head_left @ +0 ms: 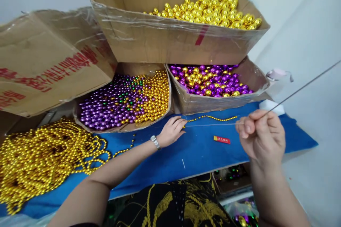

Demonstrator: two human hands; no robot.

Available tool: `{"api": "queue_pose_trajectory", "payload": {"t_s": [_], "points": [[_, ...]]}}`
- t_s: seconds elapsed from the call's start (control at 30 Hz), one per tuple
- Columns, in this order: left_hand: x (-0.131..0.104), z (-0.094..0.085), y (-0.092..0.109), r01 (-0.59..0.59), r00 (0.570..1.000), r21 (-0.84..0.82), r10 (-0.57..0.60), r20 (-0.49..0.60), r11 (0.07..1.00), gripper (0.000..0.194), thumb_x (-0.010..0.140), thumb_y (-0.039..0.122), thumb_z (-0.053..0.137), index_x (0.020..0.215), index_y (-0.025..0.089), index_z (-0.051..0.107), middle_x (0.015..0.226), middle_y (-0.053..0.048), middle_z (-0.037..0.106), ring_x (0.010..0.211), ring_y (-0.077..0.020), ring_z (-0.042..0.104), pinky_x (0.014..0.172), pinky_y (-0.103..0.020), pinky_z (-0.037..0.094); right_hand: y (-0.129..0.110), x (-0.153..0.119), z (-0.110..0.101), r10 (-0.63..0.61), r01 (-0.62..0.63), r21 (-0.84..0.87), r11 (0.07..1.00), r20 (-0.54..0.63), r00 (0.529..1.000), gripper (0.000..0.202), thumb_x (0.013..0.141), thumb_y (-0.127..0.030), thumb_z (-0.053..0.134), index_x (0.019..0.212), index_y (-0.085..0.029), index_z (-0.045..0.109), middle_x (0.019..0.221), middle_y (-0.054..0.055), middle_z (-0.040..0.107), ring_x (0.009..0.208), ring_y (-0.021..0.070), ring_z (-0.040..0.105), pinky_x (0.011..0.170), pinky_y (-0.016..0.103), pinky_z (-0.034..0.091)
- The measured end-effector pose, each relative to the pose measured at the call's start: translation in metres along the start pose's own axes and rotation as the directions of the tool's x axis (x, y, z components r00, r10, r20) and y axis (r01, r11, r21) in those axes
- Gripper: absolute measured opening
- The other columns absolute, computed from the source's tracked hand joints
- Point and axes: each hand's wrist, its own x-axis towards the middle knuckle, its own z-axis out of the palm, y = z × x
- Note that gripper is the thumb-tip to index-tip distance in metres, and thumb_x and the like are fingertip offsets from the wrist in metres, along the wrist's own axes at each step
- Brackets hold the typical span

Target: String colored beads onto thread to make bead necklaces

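White thread point(210, 125) stretched between hands.
Thin grey length point(303, 90) pinched in closed fingers of right hand point(266, 143); left hand point(172, 132) part-curled, grip unclear, gold bead strand point(213, 117) beside fingertips.

silver watch point(155, 142) on l. wrist; blk top point(170, 204) w/ yellow rope & leaf-like print.

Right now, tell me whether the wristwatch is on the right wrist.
No, the wristwatch is on the wrist of the left hand, and the right hand has a bare wrist.
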Motion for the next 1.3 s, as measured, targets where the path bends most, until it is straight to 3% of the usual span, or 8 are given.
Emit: {"api": "queue_pose_trajectory", "payload": {"t_s": [0.27,0.37,0.47,0.7,0.83,1.03,1.13,1.3], "points": [[-0.021,0.010,0.003,0.275,0.961,-0.273,-0.270,0.057,0.922,0.069,0.088,0.035,0.067,0.145,0.016,0.032,0.134,-0.019,0.052,0.128,-0.0286,0.051,0.104,-0.049,0.049,-0.016,-0.024,0.002,-0.054,0.047,0.088,0.995,0.074,0.996,0.007,0.092,-0.023,0.062,0.090,-0.019,0.067,0.054,-0.004,0.051,0.040,0.0069,0.047,0.039,0.021,0.038],[-0.026,0.001,0.005,0.207,0.978,-0.299,-0.191,0.081,0.932,0.057,0.087,0.034,0.067,0.136,0.017,0.042,0.131,-0.018,0.054,0.130,-0.0291,0.049,0.105,-0.049,0.049,-0.012,-0.038,-0.005,0.031,-0.066,0.154,0.986,0.220,0.975,0.008,0.094,-0.023,0.059,0.094,-0.022,0.067,0.051,-0.006,0.049,0.037,0.0066,0.045,0.039,0.020,0.038],[-0.038,-0.008,0.007,0.106,0.992,-0.286,-0.082,0.095,0.952,0.045,0.090,0.029,0.063,0.131,0.018,0.048,0.126,-0.014,0.060,0.131,-0.0286,0.047,0.105,-0.051,0.047,0.010,-0.052,-0.017,0.247,-0.237,-0.072,0.969,0.363,0.899,0.012,0.095,-0.030,0.057,0.098,-0.022,0.066,0.055,-0.003,0.057,0.045,0.0096,0.054,0.045,0.023,0.046],[-0.071,-0.028,0.013,0.116,0.917,-0.150,-0.048,0.395,0.982,0.032,0.089,0.016,0.053,0.119,0.021,0.062,0.137,-0.014,0.055,0.139,-0.0335,0.037,0.109,-0.060,0.036,0.056,-0.052,-0.030,0.316,-0.315,-0.042,0.948,0.224,0.922,0.015,0.095,-0.031,0.057,0.098,-0.021,0.067,0.063,-0.001,0.059,0.055,0.0105,0.056,0.051,0.024,0.046],[-0.058,-0.041,0.013,0.205,0.860,-0.165,-0.097,0.500,0.965,0.053,0.075,0.022,0.061,0.128,0.020,0.057,0.135,-0.012,0.057,0.139,-0.0358,0.036,0.113,-0.065,0.023,0.070,-0.049,-0.028,0.337,-0.349,0.007,0.937,0.251,0.908,0.017,0.097,-0.034,0.054,0.103,-0.022,0.065,0.059,-0.004,0.053,0.051,0.0092,0.051,0.049,0.023,0.043],[-0.029,-0.042,0.015,0.239,0.854,-0.262,-0.075,0.515,0.935,0.044,0.081,0.044,0.063,0.117,0.020,0.063,0.122,-0.011,0.064,0.118,-0.0296,0.054,0.107,-0.051,0.038,0.097,-0.058,-0.031,0.466,-0.426,-0.210,0.880,0.216,0.858,0.022,0.097,-0.038,0.053,0.102,-0.019,0.064,0.060,-0.004,0.051,0.055,0.0090,0.051,0.054,0.024,0.043],[-0.032,-0.029,0.019,0.191,0.873,-0.141,-0.103,0.477,0.971,0.054,0.082,0.059,0.063,0.116,0.017,0.064,0.123,-0.014,0.063,0.123,-0.0350,0.050,0.107,-0.058,0.034,0.086,-0.057,-0.031,0.419,-0.391,-0.170,0.905,0.189,0.888,0.023,0.096,-0.039,0.055,0.103,-0.020,0.064,0.060,-0.004,0.052,0.054,0.0094,0.051,0.053,0.025,0.043],[-0.049,-0.008,0.003,0.197,0.878,-0.026,-0.165,0.450,0.980,0.041,0.091,0.033,0.059,0.128,0.015,0.056,0.134,-0.016,0.058,0.135,-0.0371,0.038,0.108,-0.060,0.032,0.040,-0.043,-0.022,0.184,-0.178,-0.057,0.982,0.128,0.974,0.011,0.093,-0.034,0.061,0.097,-0.027,0.068,0.056,-0.004,0.052,0.047,0.0092,0.048,0.045,0.024,0.038]]}}
